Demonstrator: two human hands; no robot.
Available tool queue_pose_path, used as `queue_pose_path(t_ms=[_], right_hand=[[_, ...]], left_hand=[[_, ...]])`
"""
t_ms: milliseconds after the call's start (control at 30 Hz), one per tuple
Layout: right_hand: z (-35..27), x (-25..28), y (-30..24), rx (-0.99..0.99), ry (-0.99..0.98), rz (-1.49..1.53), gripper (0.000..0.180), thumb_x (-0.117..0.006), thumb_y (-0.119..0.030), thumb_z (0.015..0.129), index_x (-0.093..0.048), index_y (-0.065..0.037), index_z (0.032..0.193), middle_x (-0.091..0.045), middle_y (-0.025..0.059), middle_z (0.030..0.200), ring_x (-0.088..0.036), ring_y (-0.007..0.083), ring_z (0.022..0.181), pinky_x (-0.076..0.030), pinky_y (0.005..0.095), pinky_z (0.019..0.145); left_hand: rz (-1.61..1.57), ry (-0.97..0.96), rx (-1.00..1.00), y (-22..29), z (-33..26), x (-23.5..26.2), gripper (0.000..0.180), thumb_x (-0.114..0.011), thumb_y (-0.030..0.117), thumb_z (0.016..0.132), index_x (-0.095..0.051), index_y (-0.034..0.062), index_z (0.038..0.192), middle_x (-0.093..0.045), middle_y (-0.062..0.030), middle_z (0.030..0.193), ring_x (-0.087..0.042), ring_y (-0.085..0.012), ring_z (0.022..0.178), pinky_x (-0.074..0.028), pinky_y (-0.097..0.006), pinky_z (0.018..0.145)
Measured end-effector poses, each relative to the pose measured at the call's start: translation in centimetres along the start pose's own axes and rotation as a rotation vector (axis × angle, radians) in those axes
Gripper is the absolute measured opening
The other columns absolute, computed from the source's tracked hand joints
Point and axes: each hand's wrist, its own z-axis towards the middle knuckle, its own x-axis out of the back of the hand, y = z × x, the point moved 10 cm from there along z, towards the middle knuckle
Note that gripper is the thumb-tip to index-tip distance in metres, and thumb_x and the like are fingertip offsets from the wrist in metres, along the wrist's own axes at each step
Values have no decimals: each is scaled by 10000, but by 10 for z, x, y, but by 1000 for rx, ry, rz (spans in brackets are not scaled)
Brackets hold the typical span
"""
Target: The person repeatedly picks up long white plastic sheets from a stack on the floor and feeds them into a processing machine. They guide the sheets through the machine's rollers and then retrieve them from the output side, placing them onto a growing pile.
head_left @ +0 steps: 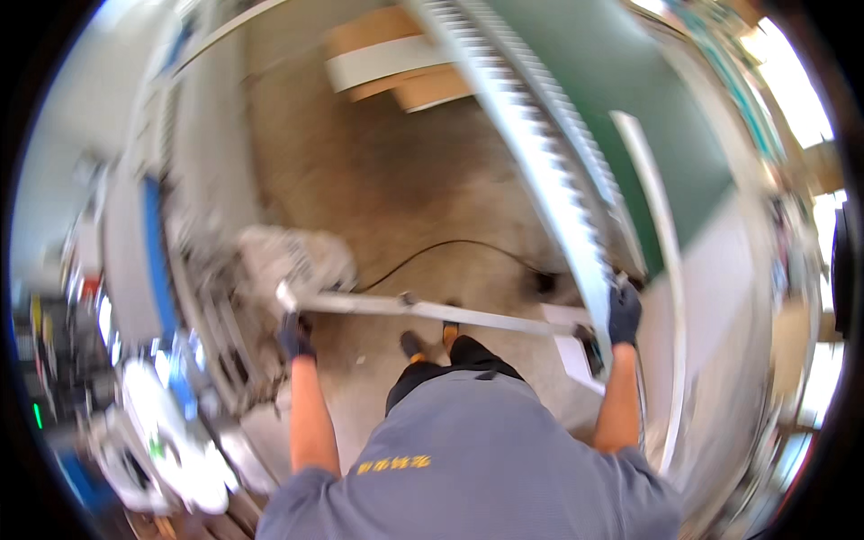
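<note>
My left hand [295,337], in a dark glove, is closed at the left end of a long pale bar [450,312]. The bar runs crosswise in front of my legs, with a small dark fitting near its middle. On the right, my right hand [624,312], also gloved, is closed at the near end of a long silvery toothed rail [540,171]. Motion blur smears the fingers of both hands. Just right of that hand, a long thin white strip [661,234] lies over a green surface [630,67].
Flattened cardboard [396,58] lies on the brown floor ahead. A black cable [450,241] curves across the floor beyond the bar. A whitish bag [297,261] rests by my left hand, beside grey machinery [202,135] with a blue strip. White sheet material [576,355] lies below the bar's right end.
</note>
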Motion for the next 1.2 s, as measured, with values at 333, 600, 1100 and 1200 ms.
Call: queue_pose_path(t_ms=[333,600,1100,1200], right_hand=[[-111,100,303,-1071,247,1237,372,-599,-410,931,-574,-96,1129,-713,103,939,-475,91,468,-317,211,387],[-198,50,531,-1441,461,1636,633,-420,-541,978,-327,-144,1463,-724,34,1042,-494,94,495,-253,696,1016],[-265,46,651,-1446,886,1603,737,-368,-571,980,-297,-65,1511,-472,139,1472,-542,251,1255,-444,410,968],[-255,60,637,-1474,908,1495,718,-391,-557,986,-340,-47,1488,-517,164,1421,-549,279,1244,-463,393,946]], left_hand=[[124,-1015,-382,93,-308,-498,99,-499,47,946,-584,6,976,-654,-86,927,-631,-152,837,-514,-300,787],[894,-1328,-981,-35,-495,-869,201,-560,201,912,-586,65,1058,-657,-220,966,-627,-430,890,-495,-497,782],[1455,-1195,-1345,-189,-491,-1108,129,-539,186,866,-615,95,917,-689,-170,889,-666,-355,883,-459,-462,854],[1526,-1210,-1354,-192,-477,-1116,137,-557,199,866,-612,89,927,-696,-167,889,-680,-355,833,-481,-460,815]])
